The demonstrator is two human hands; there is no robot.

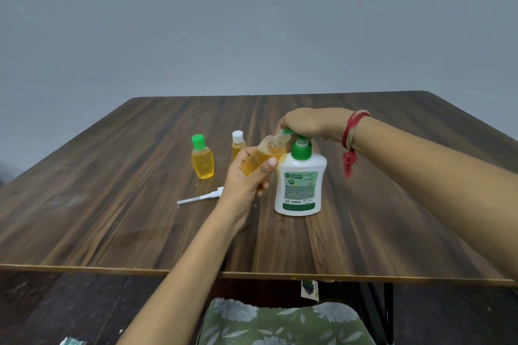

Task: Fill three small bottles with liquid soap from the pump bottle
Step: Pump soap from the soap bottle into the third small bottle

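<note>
Holds an open small bottle point(266, 152) tilted, mouth right at the spout of the pump bottle point(300, 182), which stands upright mid-counter. Grips it with the left hand point(249, 176), fingers and thumb wrapped round. Covers the green pump head with the right hand point(311, 123), fingers curled over it. Further left on the counter point(112, 204): green-capped bottle point(202, 161) and white-capped bottle point(238, 145), both upright, yellow inside. Loose white sprayer top point(200, 199) lying nearer.
</note>
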